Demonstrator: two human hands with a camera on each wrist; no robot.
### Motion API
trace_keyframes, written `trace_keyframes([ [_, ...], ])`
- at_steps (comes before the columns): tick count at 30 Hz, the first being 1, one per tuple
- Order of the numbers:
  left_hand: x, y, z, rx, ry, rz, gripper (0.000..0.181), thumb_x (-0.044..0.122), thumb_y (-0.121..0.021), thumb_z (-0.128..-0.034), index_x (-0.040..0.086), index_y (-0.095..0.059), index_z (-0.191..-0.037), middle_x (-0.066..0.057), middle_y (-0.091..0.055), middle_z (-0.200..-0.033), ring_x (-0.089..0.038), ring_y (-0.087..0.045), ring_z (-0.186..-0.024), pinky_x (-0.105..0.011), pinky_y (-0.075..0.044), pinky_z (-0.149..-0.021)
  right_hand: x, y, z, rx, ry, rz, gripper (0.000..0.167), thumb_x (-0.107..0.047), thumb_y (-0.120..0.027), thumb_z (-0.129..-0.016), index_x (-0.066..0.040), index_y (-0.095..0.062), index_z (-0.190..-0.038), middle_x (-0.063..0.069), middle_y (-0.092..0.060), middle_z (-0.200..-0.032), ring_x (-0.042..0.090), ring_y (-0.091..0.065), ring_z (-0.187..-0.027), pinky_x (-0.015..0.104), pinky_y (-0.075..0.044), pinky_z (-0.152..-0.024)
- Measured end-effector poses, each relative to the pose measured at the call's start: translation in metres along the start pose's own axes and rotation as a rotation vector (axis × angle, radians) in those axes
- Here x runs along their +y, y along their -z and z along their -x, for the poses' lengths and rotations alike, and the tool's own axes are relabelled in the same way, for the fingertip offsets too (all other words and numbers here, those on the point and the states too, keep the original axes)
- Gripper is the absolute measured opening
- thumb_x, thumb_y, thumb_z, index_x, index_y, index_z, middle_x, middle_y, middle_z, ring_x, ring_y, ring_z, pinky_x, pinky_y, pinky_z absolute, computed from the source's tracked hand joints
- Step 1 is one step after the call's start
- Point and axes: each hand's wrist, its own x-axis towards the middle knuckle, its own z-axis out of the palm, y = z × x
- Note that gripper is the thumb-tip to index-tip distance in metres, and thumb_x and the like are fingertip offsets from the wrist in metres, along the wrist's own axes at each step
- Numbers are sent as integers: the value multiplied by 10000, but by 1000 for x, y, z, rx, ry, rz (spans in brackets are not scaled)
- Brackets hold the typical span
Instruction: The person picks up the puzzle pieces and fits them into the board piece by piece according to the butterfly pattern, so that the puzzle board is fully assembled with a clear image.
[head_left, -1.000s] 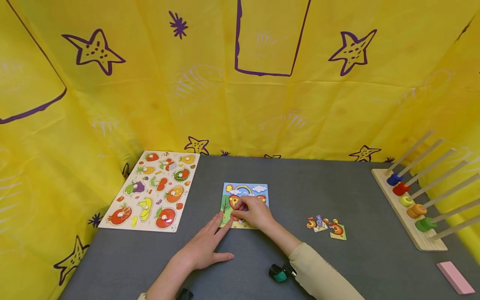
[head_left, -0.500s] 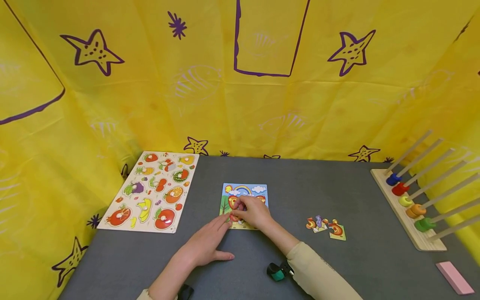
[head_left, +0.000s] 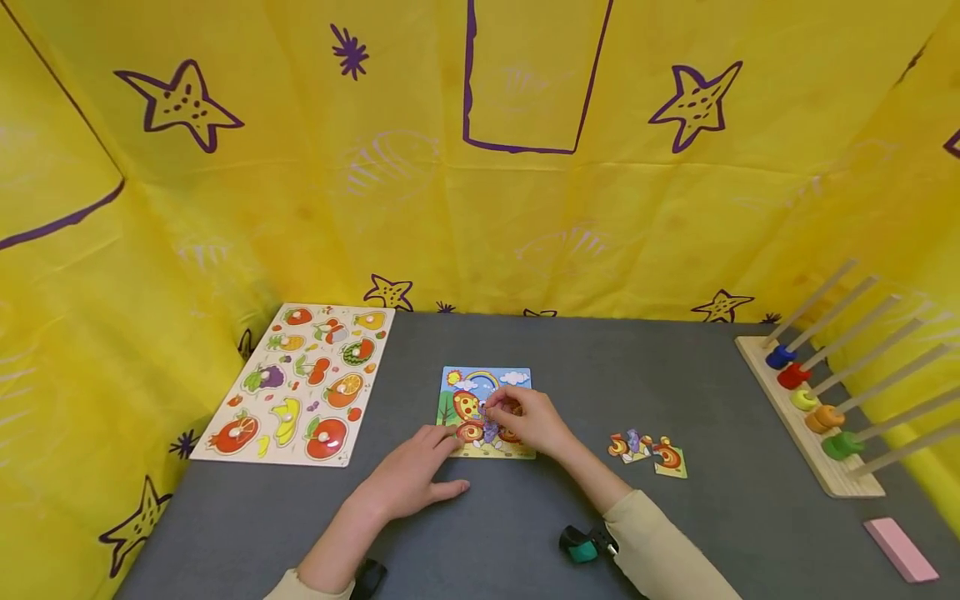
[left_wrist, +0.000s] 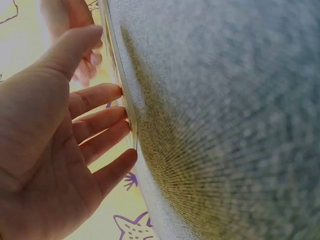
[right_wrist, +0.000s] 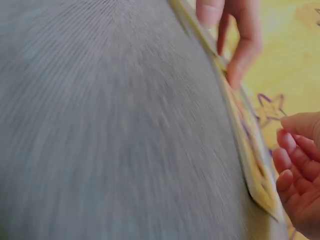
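A small picture puzzle [head_left: 450, 410] with a rainbow, sun and caterpillar-like figures lies flat mid-table. My left hand [head_left: 412, 471] rests at its lower left edge, fingers extended and thumb spread to the side. In the left wrist view, the fingertips of that hand [left_wrist: 60, 135] touch the board's edge. Over the puzzle's right half is my right hand [head_left: 534, 421], hiding part of the picture. Its fingers are loosely bent, thumb near the index finger; the right wrist view shows nothing in this hand [right_wrist: 302, 170]. Two loose puzzle pieces [head_left: 632, 446] [head_left: 671, 459] lie to the right.
A wooden fruit peg puzzle [head_left: 296, 383] stands out at the left of the grey table [head_left: 600, 358]. On the right are a wooden base with upright pegs and coloured rings [head_left: 813, 417] and a pink block [head_left: 900, 550]. Yellow cloth [head_left: 420, 225] hangs behind.
My right hand has moved right and slightly up from the puzzle's lower left part, uncovering a red figure there. My left hand has drawn back slightly toward the board's edge.
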Motion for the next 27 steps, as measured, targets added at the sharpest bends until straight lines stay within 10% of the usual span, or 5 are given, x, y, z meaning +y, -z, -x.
trace_keyframes([
  [16,1,1,2,-6,21,9,460,321,-674,-916,53,-588,-1280,-130,-518,-1359,-284,-476,-1230,-457,-468,-958,55,101,93,136,7,288,185,-169,-796,-819,-155,-722,-989,-58,-647,-916,153,-537,-808,312,-435,-699],
  [27,2,2,3,5,14,20,449,302,-681,-915,51,-590,-1277,-130,-516,-1359,-281,-482,-1222,-471,-477,-937,68,132,126,148,-181,351,481,-358,-850,-741,-77,-684,-1094,177,-584,-1166,352,-426,-1045,473,-343,-831],
])
